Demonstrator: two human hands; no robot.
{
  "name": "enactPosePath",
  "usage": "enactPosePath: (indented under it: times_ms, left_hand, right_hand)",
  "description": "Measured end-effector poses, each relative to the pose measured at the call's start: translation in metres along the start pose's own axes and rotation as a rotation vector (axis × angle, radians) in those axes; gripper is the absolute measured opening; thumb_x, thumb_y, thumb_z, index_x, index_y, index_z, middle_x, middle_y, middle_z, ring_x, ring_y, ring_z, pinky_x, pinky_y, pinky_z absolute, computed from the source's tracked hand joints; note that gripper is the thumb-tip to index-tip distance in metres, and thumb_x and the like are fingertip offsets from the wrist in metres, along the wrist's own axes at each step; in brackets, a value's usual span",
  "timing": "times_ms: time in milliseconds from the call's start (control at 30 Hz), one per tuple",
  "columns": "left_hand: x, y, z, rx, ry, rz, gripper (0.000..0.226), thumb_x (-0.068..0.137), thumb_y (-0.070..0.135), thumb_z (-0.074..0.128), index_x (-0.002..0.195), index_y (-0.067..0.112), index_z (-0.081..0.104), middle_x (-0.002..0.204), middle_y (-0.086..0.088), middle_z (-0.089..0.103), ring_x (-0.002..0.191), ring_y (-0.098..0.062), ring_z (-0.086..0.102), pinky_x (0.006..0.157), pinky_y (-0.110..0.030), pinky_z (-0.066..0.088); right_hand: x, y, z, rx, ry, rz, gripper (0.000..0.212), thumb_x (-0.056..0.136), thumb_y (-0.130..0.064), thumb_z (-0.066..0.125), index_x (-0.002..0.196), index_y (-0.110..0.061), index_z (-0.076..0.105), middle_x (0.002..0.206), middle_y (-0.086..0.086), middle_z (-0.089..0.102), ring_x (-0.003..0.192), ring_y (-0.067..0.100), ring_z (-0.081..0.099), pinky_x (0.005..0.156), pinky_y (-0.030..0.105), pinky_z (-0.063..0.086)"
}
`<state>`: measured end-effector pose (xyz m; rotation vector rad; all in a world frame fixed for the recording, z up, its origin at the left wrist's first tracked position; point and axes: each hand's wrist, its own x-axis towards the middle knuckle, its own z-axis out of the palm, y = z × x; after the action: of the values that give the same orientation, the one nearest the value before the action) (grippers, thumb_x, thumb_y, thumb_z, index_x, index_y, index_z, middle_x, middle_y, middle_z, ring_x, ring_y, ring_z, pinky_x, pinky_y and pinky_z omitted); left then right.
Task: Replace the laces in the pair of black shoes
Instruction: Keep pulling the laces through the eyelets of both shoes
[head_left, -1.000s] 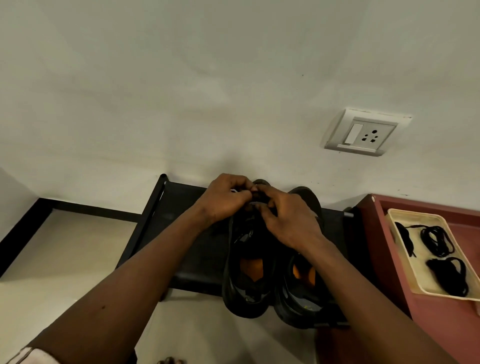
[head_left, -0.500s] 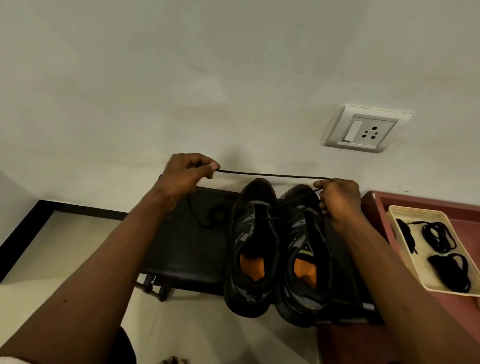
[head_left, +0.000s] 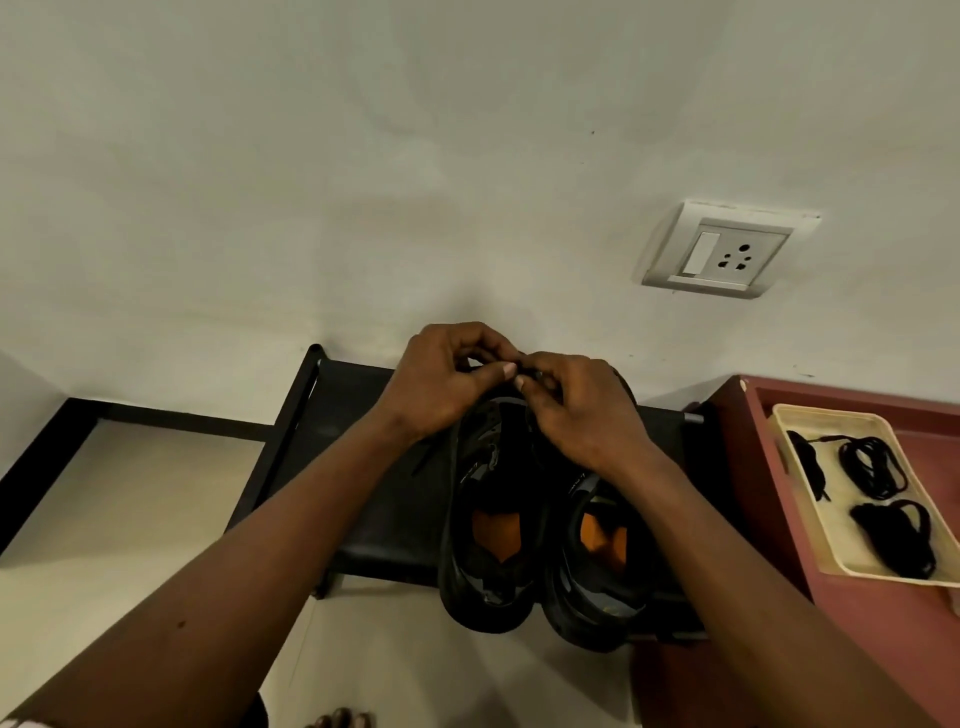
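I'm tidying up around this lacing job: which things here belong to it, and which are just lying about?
Belongs to the job:
- left black shoe
- right black shoe
- left hand, right hand, both working at the shoes' toe end
- black laces in the cream tray
- black bench under the shoes

Just lying about:
- wall socket
- red cabinet

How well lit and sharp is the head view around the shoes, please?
Head view: dim, warm light; the black shoes merge into the dark rack, eyelets unreadable; both hands cast a soft shadow on the wall; wide-angle bending at edges; lace hidden under fingers.
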<state>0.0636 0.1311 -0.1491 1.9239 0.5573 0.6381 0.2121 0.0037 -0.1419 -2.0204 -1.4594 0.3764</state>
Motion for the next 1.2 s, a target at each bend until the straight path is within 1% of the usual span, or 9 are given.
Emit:
enactPosePath:
  times_ms: [67, 200, 333, 467, 633, 800, 900, 1000, 1200]
  left_hand:
    - [0.000, -0.001, -0.002, -0.029, 0.014, -0.005, 0.008, 0.090, 0.014, 0.078, 0.096, 0.018, 0.078, 0.090, 0.008, 0.078, 0.086, -0.008, 0.074, 0.074, -0.023, 0.056]
    - [0.002, -0.005, -0.015, -0.079, 0.085, -0.072, 0.007, 0.090, 0.014, 0.079, 0.097, 0.016, 0.079, 0.090, 0.004, 0.079, 0.089, -0.014, 0.075, 0.077, -0.024, 0.058]
    - [0.001, -0.013, -0.036, -0.126, 0.124, -0.133, 0.007, 0.093, 0.009, 0.075, 0.100, 0.009, 0.078, 0.085, -0.002, 0.079, 0.074, -0.001, 0.071, 0.063, -0.007, 0.047]
    - [0.000, -0.025, -0.063, -0.047, 0.177, -0.197, 0.007, 0.093, 0.011, 0.075, 0.097, 0.015, 0.079, 0.084, 0.000, 0.079, 0.075, -0.001, 0.071, 0.065, -0.007, 0.046]
    - [-0.002, -0.035, -0.066, 0.207, 0.272, -0.212, 0.009, 0.091, 0.021, 0.078, 0.089, 0.029, 0.079, 0.084, 0.012, 0.078, 0.087, -0.005, 0.072, 0.077, -0.027, 0.049]
    - [0.000, -0.014, -0.026, 0.216, 0.066, -0.050, 0.015, 0.092, 0.020, 0.074, 0.096, 0.033, 0.080, 0.091, 0.021, 0.077, 0.090, -0.001, 0.072, 0.083, -0.031, 0.058]
    - [0.000, -0.006, -0.003, 0.149, -0.015, 0.015, 0.016, 0.092, 0.016, 0.073, 0.101, 0.027, 0.080, 0.094, 0.018, 0.077, 0.090, -0.003, 0.073, 0.083, -0.029, 0.059]
    - [0.000, -0.003, 0.006, 0.058, 0.013, 0.022, 0.013, 0.092, 0.014, 0.074, 0.101, 0.023, 0.079, 0.092, 0.014, 0.078, 0.088, -0.005, 0.074, 0.079, -0.025, 0.058]
    - [0.001, -0.010, -0.017, -0.002, 0.020, -0.023, 0.014, 0.099, 0.012, 0.068, 0.107, 0.017, 0.078, 0.089, 0.007, 0.079, 0.079, -0.001, 0.071, 0.063, -0.011, 0.048]
  right_hand:
    - [0.000, 0.004, -0.003, -0.028, 0.073, 0.026, 0.020, 0.103, -0.036, 0.059, 0.114, -0.032, 0.075, 0.091, -0.014, 0.075, 0.080, 0.003, 0.065, 0.070, 0.026, 0.048]
    - [0.005, 0.016, -0.014, 0.065, 0.327, 0.250, 0.019, 0.103, -0.034, 0.059, 0.102, -0.031, 0.077, 0.076, -0.012, 0.069, 0.069, 0.007, 0.064, 0.062, 0.024, 0.042]
    - [0.010, 0.034, -0.031, 0.262, 0.536, 0.466, 0.021, 0.103, -0.031, 0.059, 0.102, -0.028, 0.080, 0.091, -0.006, 0.073, 0.083, 0.011, 0.064, 0.073, 0.025, 0.043]
    - [0.014, 0.058, -0.044, 0.445, 0.648, 0.638, 0.023, 0.103, -0.024, 0.058, 0.106, -0.020, 0.080, 0.076, -0.008, 0.063, 0.065, 0.010, 0.054, 0.061, 0.025, 0.040]
    - [0.011, 0.055, -0.042, 0.335, 0.452, 0.586, 0.033, 0.096, -0.016, 0.059, 0.126, -0.023, 0.072, 0.071, -0.006, 0.066, 0.060, 0.011, 0.058, 0.062, 0.026, 0.043]
    - [0.008, 0.012, -0.017, 0.121, 0.160, 0.214, 0.048, 0.096, -0.026, 0.067, 0.142, -0.037, 0.059, 0.060, -0.015, 0.060, 0.062, 0.002, 0.061, 0.066, 0.021, 0.046]
    - [0.003, -0.002, -0.004, -0.023, 0.028, 0.055, 0.034, 0.099, -0.036, 0.063, 0.134, -0.035, 0.067, 0.081, -0.017, 0.070, 0.082, 0.009, 0.067, 0.079, 0.029, 0.052]
    - [-0.001, -0.002, -0.002, -0.064, 0.080, 0.024, 0.023, 0.102, -0.037, 0.060, 0.121, -0.034, 0.073, 0.101, -0.007, 0.078, 0.093, 0.017, 0.071, 0.082, 0.039, 0.058]
    - [0.004, 0.021, -0.023, -0.089, 0.312, 0.270, 0.020, 0.103, -0.036, 0.059, 0.110, -0.031, 0.077, 0.095, 0.000, 0.078, 0.091, 0.025, 0.070, 0.077, 0.035, 0.054]
